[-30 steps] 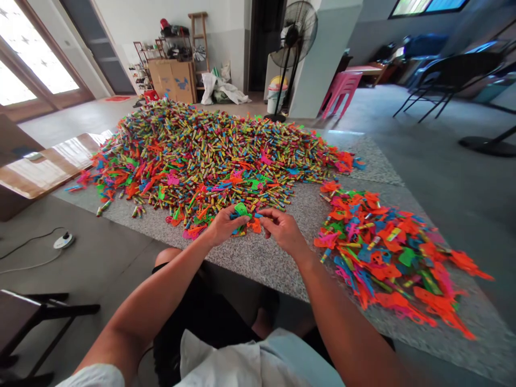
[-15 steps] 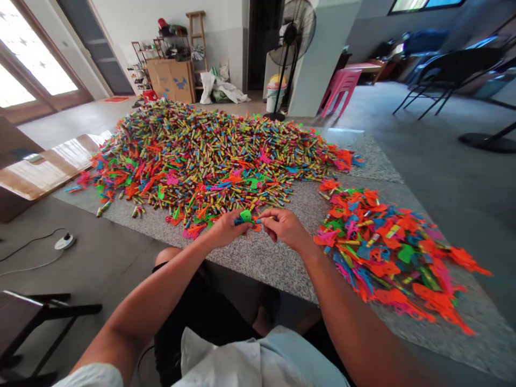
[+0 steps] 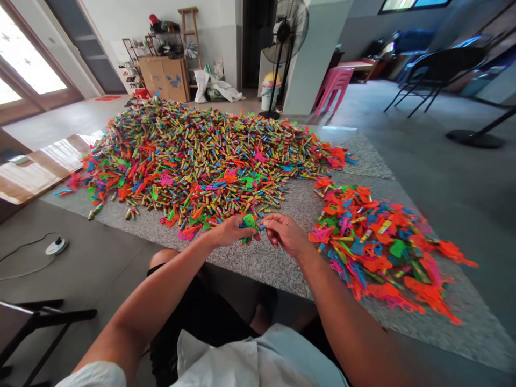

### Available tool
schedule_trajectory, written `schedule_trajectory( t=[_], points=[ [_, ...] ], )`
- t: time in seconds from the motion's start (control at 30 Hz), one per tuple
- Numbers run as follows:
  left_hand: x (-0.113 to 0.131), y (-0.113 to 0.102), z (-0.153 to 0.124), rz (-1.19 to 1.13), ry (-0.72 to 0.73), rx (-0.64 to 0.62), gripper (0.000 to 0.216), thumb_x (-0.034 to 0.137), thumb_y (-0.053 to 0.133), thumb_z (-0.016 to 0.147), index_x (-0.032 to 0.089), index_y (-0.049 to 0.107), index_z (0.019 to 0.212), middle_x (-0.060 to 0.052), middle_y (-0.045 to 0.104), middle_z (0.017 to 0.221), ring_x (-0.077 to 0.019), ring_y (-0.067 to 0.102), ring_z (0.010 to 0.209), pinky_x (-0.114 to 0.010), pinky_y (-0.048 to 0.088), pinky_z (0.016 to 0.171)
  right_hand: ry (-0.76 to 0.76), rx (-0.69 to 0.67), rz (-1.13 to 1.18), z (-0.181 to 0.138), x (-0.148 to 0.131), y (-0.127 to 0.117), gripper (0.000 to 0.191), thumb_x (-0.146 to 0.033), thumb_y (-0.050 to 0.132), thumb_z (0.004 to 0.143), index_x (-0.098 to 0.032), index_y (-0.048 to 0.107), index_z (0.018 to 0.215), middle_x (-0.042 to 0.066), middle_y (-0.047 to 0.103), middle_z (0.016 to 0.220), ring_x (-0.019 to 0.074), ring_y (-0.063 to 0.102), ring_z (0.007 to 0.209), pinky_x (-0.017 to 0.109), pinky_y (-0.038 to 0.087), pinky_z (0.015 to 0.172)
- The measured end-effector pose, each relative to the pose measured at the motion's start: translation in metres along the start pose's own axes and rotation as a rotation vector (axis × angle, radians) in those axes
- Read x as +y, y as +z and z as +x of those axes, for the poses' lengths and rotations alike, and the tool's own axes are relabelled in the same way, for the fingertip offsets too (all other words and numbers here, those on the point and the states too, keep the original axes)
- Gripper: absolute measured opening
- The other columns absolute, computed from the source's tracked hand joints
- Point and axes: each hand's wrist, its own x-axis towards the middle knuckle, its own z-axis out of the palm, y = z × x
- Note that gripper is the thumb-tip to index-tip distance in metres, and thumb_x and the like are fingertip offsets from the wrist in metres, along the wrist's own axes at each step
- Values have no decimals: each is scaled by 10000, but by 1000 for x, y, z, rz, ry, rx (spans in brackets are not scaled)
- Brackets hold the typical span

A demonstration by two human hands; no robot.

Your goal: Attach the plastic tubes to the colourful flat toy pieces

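My left hand (image 3: 228,232) pinches a small green perforated plastic piece (image 3: 249,221) over the near edge of a speckled granite slab (image 3: 278,258). My right hand (image 3: 286,234) is closed too, its fingertips meeting the same green piece from the right; something small and blue shows between the fingers. Just beyond my hands spreads a huge heap of small multicoloured tubes (image 3: 209,148) mixed with flat plastic shapes. A second pile of flat orange, blue, green and pink plastic pieces (image 3: 379,247) lies to the right of my right hand.
A wooden table (image 3: 36,172) stands at the left, with a power strip and cable (image 3: 54,246) on the floor. A standing fan (image 3: 282,43), pink stool (image 3: 332,86), cardboard box (image 3: 165,79) and shelves are at the back. Black chairs (image 3: 435,70) sit far right.
Both hands have drawn slightly nearer to me and closer together, keeping hold of the green piece. The view has shifted a little to the right; the piles have not moved.
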Motion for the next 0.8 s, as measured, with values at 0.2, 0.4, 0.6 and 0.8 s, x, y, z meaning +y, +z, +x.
schedule_trajectory(
  t=[0.2,0.4,0.6,0.8],
  points=[
    [-4,6,2,191,-51,25,268,416,677,948,163,761,920,-37,713,734,-122,613,607,-220,464,558,-117,-9,-154,-4,10,-5,291,-494,737,845,-220,642,830,-61,574,565,108,488,414,228,417,381],
    [-19,22,17,285,-93,145,207,270,669,911,173,719,1087,-13,747,820,-116,640,646,-223,482,614,-116,126,-184,-5,23,-3,281,-491,696,874,-217,646,836,-59,572,562,116,509,431,228,426,396],
    [-40,-5,49,529,-167,507,323,286,667,970,182,703,1273,-80,797,1052,-207,745,939,-303,548,850,-210,782,-63,-9,15,-76,242,-417,760,755,-204,645,772,-52,599,567,117,512,421,224,406,376],
    [-35,-17,65,1135,-349,462,450,469,691,961,195,701,1318,-167,706,1335,-349,688,1224,-424,532,1001,-391,1183,536,-16,6,-152,99,-312,620,866,-215,602,865,-4,731,837,80,616,546,164,456,458]
  ],
)
